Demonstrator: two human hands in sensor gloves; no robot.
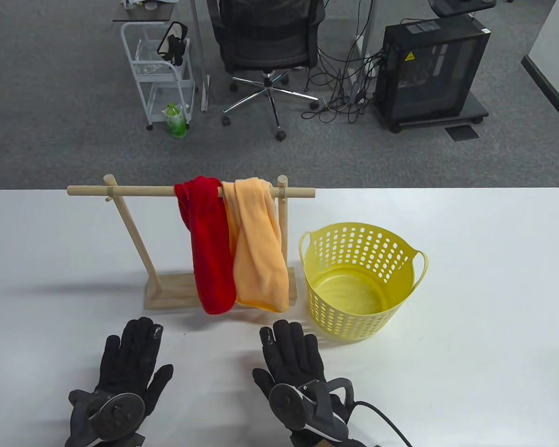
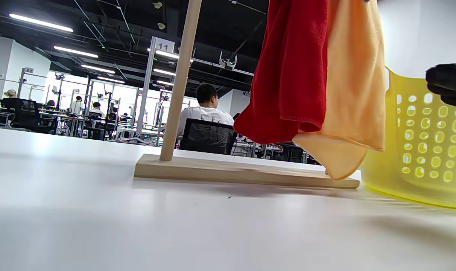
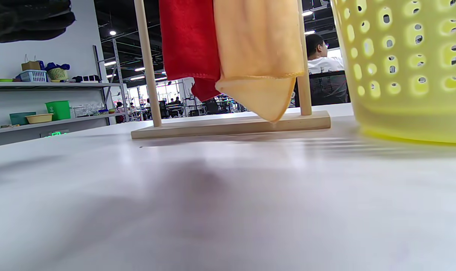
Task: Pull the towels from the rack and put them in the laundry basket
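Clearly both towels are soft, light cloth, so we expect them to drape and slide rather than resist. The red towel [image 1: 208,251] and the orange towel [image 1: 256,247] hang side by side over the right half of the rack [image 1: 135,242], touching each other, their lower ends dangling near the base. Bunched over the bar, they may drag a little on the wood, and the rack looks light enough to tip if we tug sideways. We judge the best hold is a pinch on the hanging front fold, partway down, then a lift up and toward us off the bar.

Our left hand [image 1: 123,368] and right hand [image 1: 293,363] lie flat on the surface, fingers straight, each grip open and holding nothing, just short of the towels.

Beside the rack, to its right, stands the yellow basket [image 1: 412,265], upright, perforated, with nothing in it.
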